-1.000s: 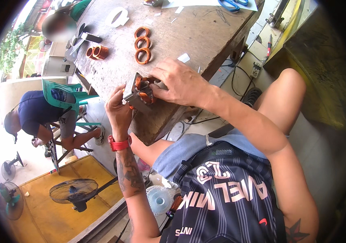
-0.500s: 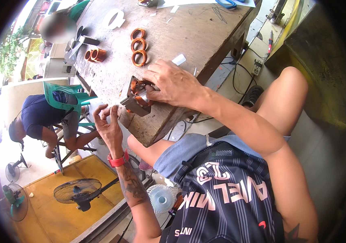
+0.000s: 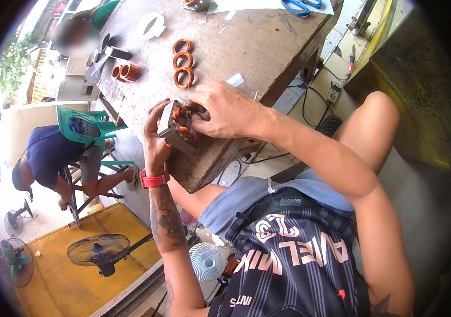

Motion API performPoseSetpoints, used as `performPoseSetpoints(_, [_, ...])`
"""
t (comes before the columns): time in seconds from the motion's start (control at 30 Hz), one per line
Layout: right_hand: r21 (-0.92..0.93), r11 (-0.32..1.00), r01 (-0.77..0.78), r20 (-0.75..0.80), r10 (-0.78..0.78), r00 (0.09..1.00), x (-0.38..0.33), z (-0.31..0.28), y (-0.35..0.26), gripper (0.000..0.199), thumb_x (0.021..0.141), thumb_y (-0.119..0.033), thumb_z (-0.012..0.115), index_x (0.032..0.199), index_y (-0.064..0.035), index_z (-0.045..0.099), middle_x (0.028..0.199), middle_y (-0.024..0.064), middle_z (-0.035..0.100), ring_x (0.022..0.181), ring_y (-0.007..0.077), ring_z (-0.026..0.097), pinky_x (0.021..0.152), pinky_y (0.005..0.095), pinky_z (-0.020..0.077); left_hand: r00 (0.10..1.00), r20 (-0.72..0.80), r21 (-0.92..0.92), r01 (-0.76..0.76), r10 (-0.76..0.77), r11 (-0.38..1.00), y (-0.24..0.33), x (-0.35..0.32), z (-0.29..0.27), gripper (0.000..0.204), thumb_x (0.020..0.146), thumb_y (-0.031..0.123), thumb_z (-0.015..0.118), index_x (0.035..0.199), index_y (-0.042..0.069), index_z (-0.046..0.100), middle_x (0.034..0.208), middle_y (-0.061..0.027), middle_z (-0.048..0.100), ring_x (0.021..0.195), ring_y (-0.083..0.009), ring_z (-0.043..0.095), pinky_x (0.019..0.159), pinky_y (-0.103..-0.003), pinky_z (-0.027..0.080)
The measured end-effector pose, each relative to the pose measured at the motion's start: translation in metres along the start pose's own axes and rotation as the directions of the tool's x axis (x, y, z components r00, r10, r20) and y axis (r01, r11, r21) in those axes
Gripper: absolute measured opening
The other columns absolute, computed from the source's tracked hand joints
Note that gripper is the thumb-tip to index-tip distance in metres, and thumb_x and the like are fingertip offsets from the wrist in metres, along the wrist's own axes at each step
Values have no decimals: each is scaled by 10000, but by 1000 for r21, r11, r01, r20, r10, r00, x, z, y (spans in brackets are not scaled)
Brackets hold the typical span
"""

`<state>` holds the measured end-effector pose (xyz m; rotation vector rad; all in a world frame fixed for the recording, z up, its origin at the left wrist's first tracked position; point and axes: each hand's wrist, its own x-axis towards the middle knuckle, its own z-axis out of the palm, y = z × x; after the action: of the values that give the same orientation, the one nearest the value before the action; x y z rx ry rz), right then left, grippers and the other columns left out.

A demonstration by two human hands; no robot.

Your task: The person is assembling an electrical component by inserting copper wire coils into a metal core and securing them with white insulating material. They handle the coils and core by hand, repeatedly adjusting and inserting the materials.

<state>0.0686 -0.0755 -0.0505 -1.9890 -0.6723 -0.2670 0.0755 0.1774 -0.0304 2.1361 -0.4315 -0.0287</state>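
Note:
A square metal motor stator with copper windings sits at the near corner of the wooden table. My left hand is wrapped round its left side, thumb and fingers on the metal core. From the right, my right hand is closed on the stator's other side, with its fingertips at the windings; exactly what they pinch is hidden. Just beyond lie three copper coils in a row. Two more wound coils stand to the left.
The wooden table also carries a white ring-shaped piece, paper scraps, blue-handled scissors and another stator. Cables and a socket lie at right. A person bends over at left, near a green chair and fans.
My left hand has moved from beside the stator, fingers apart, to a grip round its left side. The right hand stays at the stator, which has turned slightly.

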Motion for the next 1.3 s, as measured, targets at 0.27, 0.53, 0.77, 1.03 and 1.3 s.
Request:
performPoseSetpoints(0.27, [-120,990,-80,163,99,982,21,4,-6,421,818,-311,767,993,69,724,997,270,740,1021,408,722,1024,461,548,996,-10,124,-89,91,988,-5,-1,2,692,787,313,886,1405,60,701,1555,-202,573,1462,-346,537,1217,-483,421])
performPoseSetpoints(0.53, [-226,970,89,-311,-159,937,-34,1,-14,271,919,-19,750,1187,-4,714,1039,164,747,999,276,722,886,403,609,991,-30,55,-127,128,990,-10,-2,5,652,844,262,805,1431,12,672,1553,-214,585,1429,-330,570,1215,-469,429])
performPoseSetpoints(0.77, [-211,971,116,-401,-194,895,-41,19,-16,299,875,-83,835,1149,-55,719,975,95,743,921,261,707,840,389,584,990,-11,61,-138,139,989,-11,-3,4,622,871,182,771,1448,-17,650,1543,-225,596,1404,-309,596,1213,-453,440])
performPoseSetpoints(1.03, [-229,973,24,-316,-98,944,-39,17,-18,339,877,-159,829,1179,-38,734,1034,91,750,1020,259,698,938,386,573,990,-15,57,-139,141,989,-13,-2,5,607,878,120,767,1448,-44,637,1534,-211,605,1358,-282,627,1181,-427,479])
performPoseSetpoints(1.3, [-231,971,64,-371,-149,917,-34,17,-22,235,859,-118,842,1052,-41,733,960,104,733,952,269,699,899,402,569,992,-17,50,-121,122,991,-15,-3,3,630,866,141,788,1449,-46,636,1522,-203,614,1334,-271,643,1174,-420,487])
